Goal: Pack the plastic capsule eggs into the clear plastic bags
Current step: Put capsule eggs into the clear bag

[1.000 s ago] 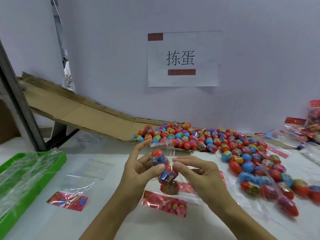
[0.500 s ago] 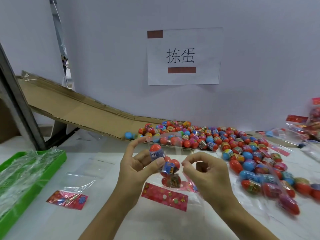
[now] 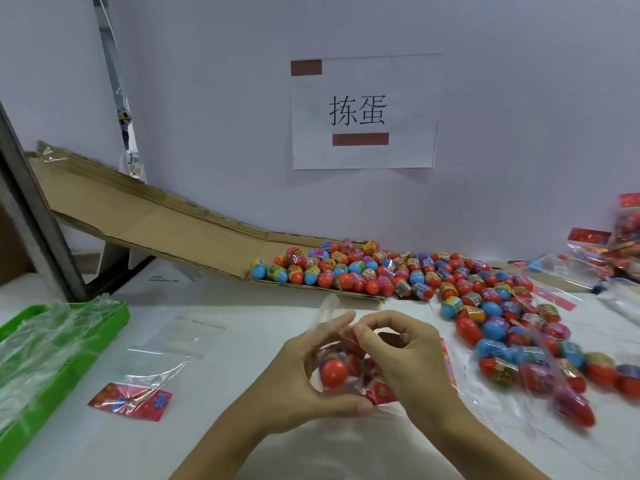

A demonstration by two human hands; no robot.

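Both hands, the left hand (image 3: 294, 382) and the right hand (image 3: 408, 358), meet over bare white table (image 3: 242, 327). Beyond the fingertips a strip of table lies open up to the cardboard chute (image 3: 166, 223), whose low end is heaped with capsule eggs (image 3: 346, 268). Right of the right hand, loose eggs and clear bags (image 3: 540, 355) crowd the surface. Left of the left hand, an empty bag with a red header (image 3: 131, 400) lies flat, then the green tray (image 3: 104, 327) walls off that side
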